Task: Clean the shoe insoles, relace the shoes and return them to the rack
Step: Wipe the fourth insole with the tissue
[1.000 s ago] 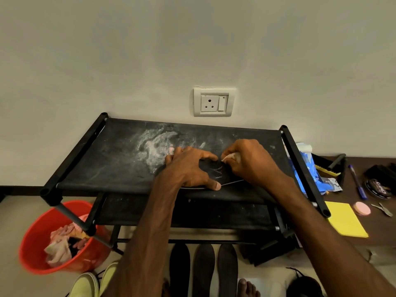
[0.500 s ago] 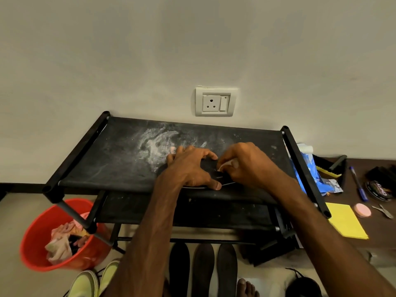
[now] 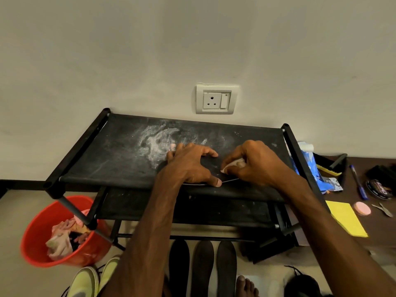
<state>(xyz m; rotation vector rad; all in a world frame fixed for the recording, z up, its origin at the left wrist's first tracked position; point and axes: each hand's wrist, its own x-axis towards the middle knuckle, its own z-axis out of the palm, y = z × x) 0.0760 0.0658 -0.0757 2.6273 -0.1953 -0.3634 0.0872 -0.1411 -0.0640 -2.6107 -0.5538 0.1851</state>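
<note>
Both hands work on one flat black shoe insole (image 3: 212, 168), which lies near the front edge of the dusty black fabric top shelf (image 3: 120, 155) of the shoe rack. Left hand (image 3: 190, 166) spans the insole, fingers arched over its far edge and thumb on the near edge, clamping it down. The right hand (image 3: 255, 166) pinches a small pale wipe (image 3: 232, 165) against the insole's surface. Just beyond the left hand is a white powder smear (image 3: 156, 142). On the floor below, three more dark insoles (image 3: 202, 266) lie side by side, with yellow-green shoes (image 3: 92, 279) beside them and a red bucket of rags (image 3: 36, 239) further left. Cleaning looks midway. Whether the floor insoles are done I cannot tell, and refitting, lacing and racking all remain.
</note>
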